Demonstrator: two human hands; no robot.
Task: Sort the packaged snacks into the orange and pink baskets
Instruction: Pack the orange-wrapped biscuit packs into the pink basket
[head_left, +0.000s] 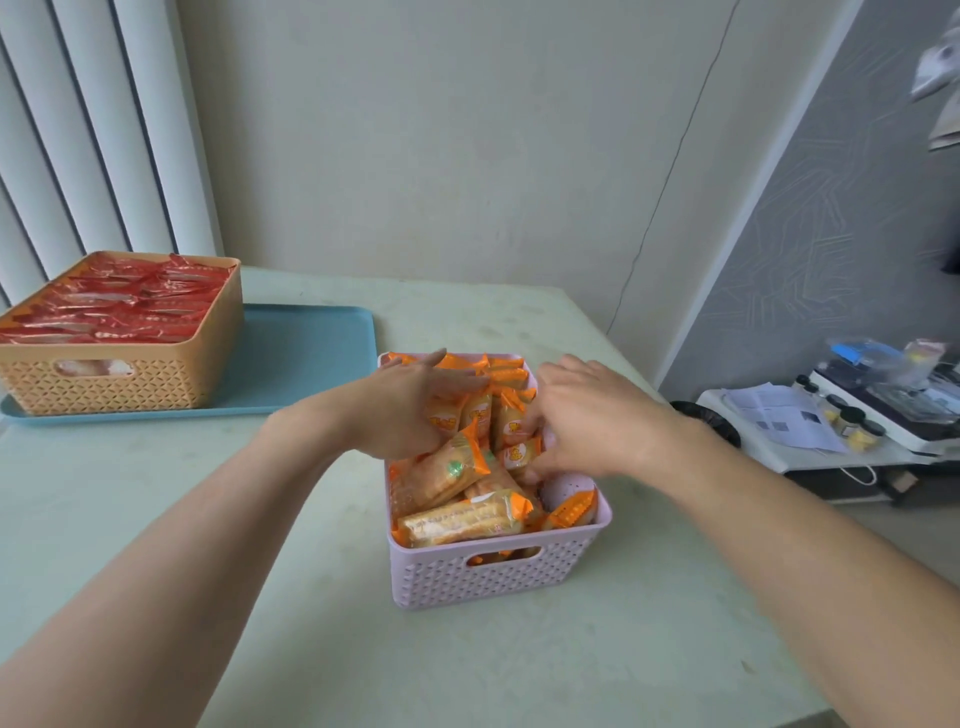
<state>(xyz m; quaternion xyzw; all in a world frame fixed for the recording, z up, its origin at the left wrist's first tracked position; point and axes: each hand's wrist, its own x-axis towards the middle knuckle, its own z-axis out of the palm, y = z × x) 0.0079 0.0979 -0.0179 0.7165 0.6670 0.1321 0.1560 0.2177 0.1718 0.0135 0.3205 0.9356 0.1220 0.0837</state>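
A pink woven basket (498, 577) stands at the table's centre, packed with several orange-wrapped snacks (452, 470). My left hand (410, 405) lies flat over the packets at the basket's left side, fingers stretched out. My right hand (587, 415) reaches in from the right, its fingertips down among the orange packets; whether it grips one is hidden. An orange basket (119, 384) full of red-wrapped snacks (114, 301) stands at the far left.
The orange basket stands on a blue tray (311, 358) at the table's left. The pale green table (208, 519) ends near the wall behind. To the right, beyond the table edge, is a low white shelf (852, 447) with papers, jars and boxes.
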